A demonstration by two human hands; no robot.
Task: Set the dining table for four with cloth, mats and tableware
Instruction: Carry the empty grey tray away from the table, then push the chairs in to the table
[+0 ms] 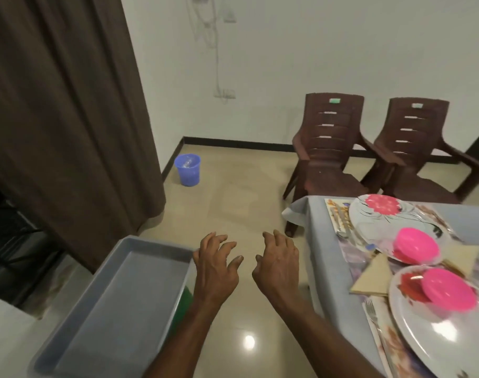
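Covering the surface (328, 257), the cloth already carried mats, two plates (434, 331) and pink bowls (448, 293) at right; the grey tray (118, 301) sat left; both hands, left (215, 266) and right (277, 264), hovered loosely spread, holding nothing; brushing the overhanging cloth might have dragged tableware off.

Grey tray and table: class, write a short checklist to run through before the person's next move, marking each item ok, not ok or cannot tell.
1. Left hand free, holding nothing: ok.
2. Right hand free, holding nothing: ok.
3. Grey tray has nothing left in it: ok.
4. Cloth covers the table edge: ok.
5. Near plate has a pink bowl and a fork beside it: ok.
6. All four places laid: cannot tell, only two show.
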